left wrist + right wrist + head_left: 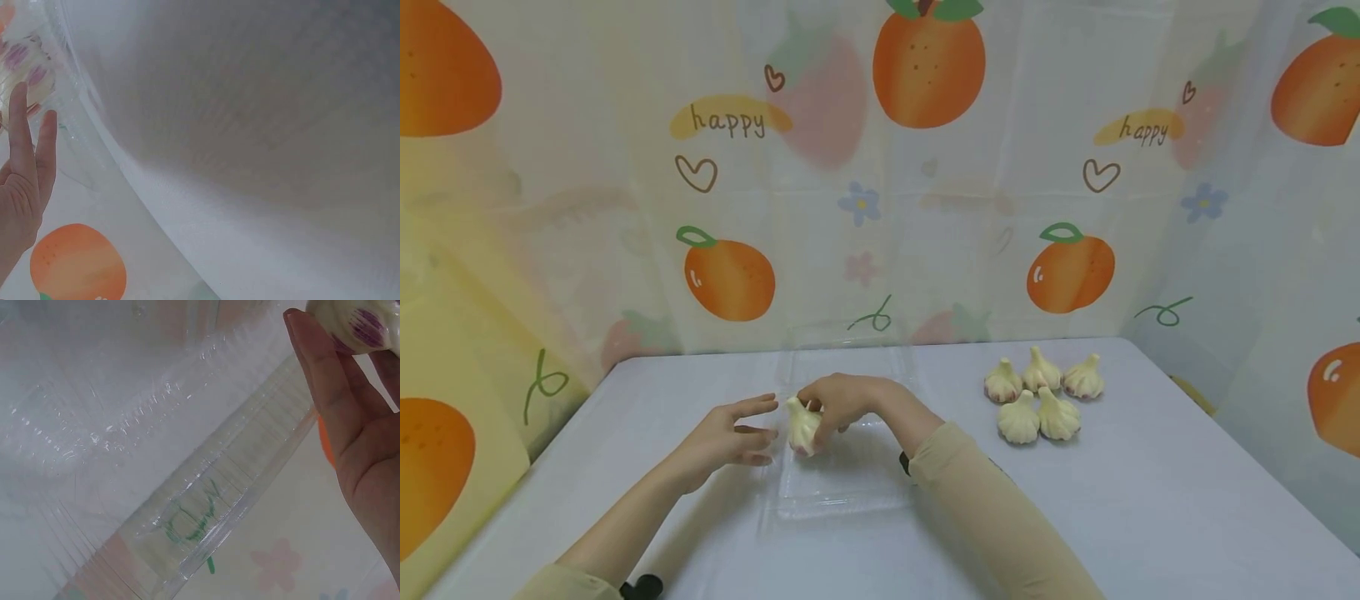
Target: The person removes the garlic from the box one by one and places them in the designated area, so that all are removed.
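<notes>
My right hand grips a white garlic bulb over the left part of a clear plastic container. In the right wrist view, purple streaks show on the bulb at the fingertips. My left hand is held just left of the bulb, its fingers spread and pointing toward it, with nothing in its grasp. The left wrist view has the left hand at its left edge, two fingers extended in front of the purple-marked garlic.
Several garlic bulbs stand grouped on the white table toward the back right. The container's raised transparent lid appears in the right wrist view. Behind the table hangs a fruit-printed curtain.
</notes>
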{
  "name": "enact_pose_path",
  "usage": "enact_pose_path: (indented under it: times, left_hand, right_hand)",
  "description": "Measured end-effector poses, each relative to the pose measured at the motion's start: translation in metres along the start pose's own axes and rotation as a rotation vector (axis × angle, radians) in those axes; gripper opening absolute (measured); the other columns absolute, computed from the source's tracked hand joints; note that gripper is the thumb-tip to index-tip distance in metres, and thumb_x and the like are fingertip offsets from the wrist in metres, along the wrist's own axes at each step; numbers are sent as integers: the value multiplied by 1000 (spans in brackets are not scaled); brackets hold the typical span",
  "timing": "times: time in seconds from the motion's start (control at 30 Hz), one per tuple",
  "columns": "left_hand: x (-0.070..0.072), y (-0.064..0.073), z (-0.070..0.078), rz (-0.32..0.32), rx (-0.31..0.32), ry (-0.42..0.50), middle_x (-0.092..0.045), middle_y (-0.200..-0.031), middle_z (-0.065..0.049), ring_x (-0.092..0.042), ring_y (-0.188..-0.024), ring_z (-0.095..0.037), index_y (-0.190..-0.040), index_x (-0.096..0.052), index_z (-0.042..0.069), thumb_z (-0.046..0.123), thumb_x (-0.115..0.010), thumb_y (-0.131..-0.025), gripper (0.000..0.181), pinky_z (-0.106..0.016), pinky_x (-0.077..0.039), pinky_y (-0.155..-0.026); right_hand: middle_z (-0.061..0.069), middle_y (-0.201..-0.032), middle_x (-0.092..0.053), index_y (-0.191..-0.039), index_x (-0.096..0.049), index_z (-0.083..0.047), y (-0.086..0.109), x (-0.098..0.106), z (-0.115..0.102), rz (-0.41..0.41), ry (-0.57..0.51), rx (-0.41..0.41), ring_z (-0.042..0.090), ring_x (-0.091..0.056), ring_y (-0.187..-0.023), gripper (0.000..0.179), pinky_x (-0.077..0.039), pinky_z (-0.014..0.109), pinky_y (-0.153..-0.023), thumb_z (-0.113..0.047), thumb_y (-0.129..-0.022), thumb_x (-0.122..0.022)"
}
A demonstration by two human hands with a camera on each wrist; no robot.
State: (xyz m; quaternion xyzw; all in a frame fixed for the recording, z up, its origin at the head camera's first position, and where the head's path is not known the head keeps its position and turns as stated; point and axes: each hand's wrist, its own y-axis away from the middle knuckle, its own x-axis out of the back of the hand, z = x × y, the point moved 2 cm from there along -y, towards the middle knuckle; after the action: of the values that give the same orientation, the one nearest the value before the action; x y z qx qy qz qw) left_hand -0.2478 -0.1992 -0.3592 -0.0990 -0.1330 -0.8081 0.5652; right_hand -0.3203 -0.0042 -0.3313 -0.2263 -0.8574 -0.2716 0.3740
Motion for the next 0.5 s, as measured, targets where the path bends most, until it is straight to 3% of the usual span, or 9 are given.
enact_pose_path:
  times: [0.27,0.5]
  left_hand:
    - [1,-1,-1,-2,8,-4,-18,-165,-20,-52,-130,-44,-149,-32,-9,8,-65,-93,68,-38,-65,-86]
    - [1,-1,-1,-4,12,-3,-17,-165,-20,-52,-130,-43,-150,-31,-9,10,-65,-93,68,-38,-65,-86]
  right_hand:
    - [11,-131,-62,-125,-60,-16,3,4,-1,13,-30,-7,9,-62,-92,53,-60,19,-73,-14,-76,-81]
    - [11,-131,-63,-120,-61,-16,6,8,-3,23,22,28,9,-64,-89,48,-58,19,-75,-13,-76,-79]
